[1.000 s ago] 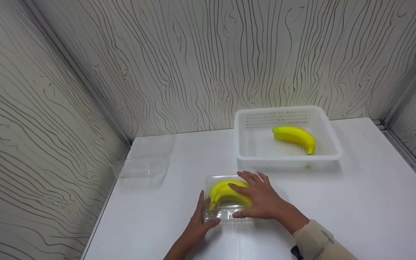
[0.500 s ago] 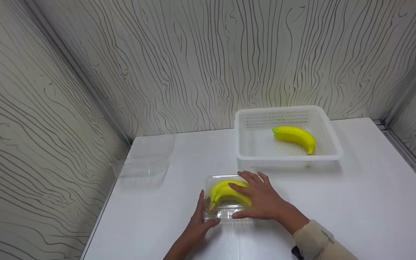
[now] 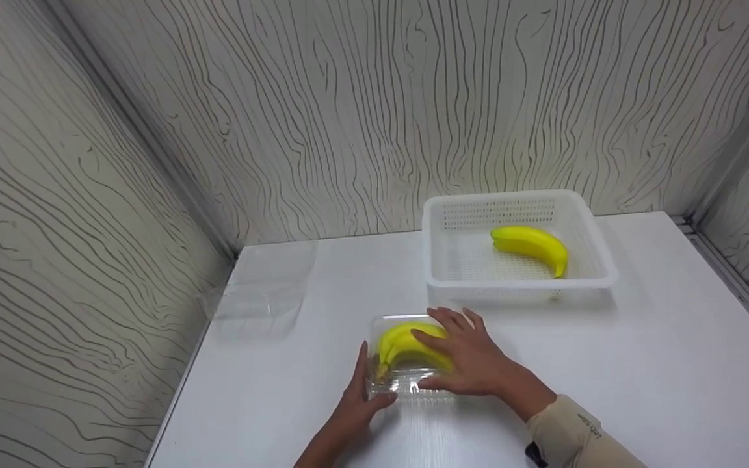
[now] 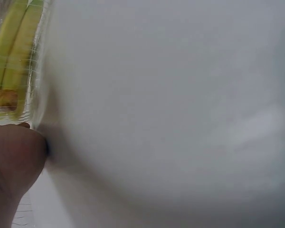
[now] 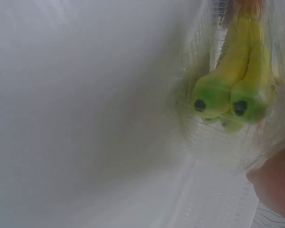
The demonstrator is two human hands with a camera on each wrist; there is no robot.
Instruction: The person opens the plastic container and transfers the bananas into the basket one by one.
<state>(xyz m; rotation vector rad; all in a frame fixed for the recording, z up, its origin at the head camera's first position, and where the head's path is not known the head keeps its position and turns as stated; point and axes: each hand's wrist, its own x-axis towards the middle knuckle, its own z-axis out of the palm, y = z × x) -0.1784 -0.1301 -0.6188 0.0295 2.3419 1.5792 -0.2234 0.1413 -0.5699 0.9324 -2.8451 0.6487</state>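
Observation:
A clear plastic clamshell box [image 3: 407,390] lies on the white table in the head view, its lid down over a bunch of yellow bananas [image 3: 402,338]. My left hand [image 3: 352,404] holds its left end, thumb at the near corner and fingers along the side. Spread across the right part of the lid, my right hand [image 3: 475,357] grips it, thumb at the near edge and fingertips towards the far edge. Its index finger rests over the lid. Through the plastic in the right wrist view, the bananas' green ends [image 5: 228,99] with dark tips show.
A white perforated basket [image 3: 521,284] with a single banana [image 3: 530,246] in it stands at the back right. Another clear clamshell box [image 3: 257,302] sits opened at the table's left edge. Wood-patterned walls [image 3: 348,117] border the white table [image 3: 660,364].

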